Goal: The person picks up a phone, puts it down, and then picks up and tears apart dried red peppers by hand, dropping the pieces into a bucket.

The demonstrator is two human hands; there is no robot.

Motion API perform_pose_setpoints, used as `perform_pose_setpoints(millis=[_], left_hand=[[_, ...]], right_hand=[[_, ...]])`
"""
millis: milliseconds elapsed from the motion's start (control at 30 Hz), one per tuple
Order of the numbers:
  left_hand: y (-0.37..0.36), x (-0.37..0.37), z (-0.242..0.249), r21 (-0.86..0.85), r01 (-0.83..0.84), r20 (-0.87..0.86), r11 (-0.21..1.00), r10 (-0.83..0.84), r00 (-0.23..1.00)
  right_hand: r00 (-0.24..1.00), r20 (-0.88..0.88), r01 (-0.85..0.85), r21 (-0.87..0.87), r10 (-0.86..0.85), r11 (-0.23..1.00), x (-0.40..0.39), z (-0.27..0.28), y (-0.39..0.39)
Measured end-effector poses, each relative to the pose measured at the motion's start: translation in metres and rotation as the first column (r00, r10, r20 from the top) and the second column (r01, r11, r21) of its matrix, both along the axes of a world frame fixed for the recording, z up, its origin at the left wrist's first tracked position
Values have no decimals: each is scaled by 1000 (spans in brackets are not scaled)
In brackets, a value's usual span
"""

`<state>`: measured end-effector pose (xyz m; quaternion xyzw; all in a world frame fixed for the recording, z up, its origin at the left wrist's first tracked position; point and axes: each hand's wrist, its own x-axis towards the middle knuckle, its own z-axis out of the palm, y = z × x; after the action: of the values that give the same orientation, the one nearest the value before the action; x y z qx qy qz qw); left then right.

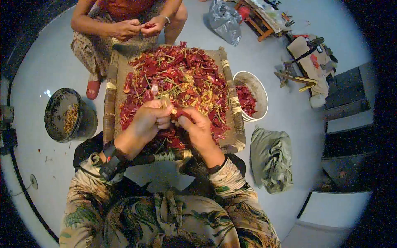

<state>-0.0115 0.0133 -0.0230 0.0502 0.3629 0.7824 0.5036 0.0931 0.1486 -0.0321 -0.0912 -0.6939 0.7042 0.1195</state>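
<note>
Over the near part of a woven tray [111,97] heaped with dried red chili pieces [178,70], both of my hands meet. My left hand [153,117] has its fingers closed on a small pale piece, perhaps a chili's stem end. My right hand [196,126] pinches a red chili [180,113] whose pale seedy end points toward my left fingers. Stems and yellow seeds lie mixed through the heap.
Across the tray, a co-worker's hands [138,29] hold a red piece. A dark bucket [86,120] with seeds stands left, a white bucket [261,97] with red pieces right. A green bag [271,159] and a grey plastic bag [225,22] lie on the floor.
</note>
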Motion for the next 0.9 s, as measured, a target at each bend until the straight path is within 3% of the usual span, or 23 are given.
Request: perform_pose_setpoints(millis=[133,233,333,567,633,667,700,733,767,900], left_hand=[[-4,-6,-7,146,106,72,984,-117,991],[-3,-3,-5,105,21,41,994,-25,999],[-1,-2,0,61,-138,-274,989,150,950],[-3,-4,-12,24,-189,-307,982,187,933],[-10,-16,-18,65,-275,-414,959,277,867],[-22,-37,-22,203,-317,-344,926,371,863],[-35,-60,-17,119,-351,-311,929,371,875],[-40,-69,-7,155,-350,-218,924,377,900],[-40,-66,1,150,-357,-192,922,381,904],[-28,-45,14,70,-320,-158,945,327,932]], right_hand=[[1000,-11,-11,25,11,1000,-1,-3,4],[1000,-6,-24,-37,24,999,-2,-2,4],[998,51,-44,199,35,979,-3,7,12],[994,57,-106,195,96,975,-3,12,21],[998,55,-8,94,3,996,0,14,28],[997,57,41,43,-44,998,2,15,34],[992,41,116,21,-117,993,4,17,44],[982,27,189,-2,-188,982,5,17,56],[988,-50,146,-40,-148,988,4,11,68],[993,13,120,-235,-121,964,-5,10,66]])
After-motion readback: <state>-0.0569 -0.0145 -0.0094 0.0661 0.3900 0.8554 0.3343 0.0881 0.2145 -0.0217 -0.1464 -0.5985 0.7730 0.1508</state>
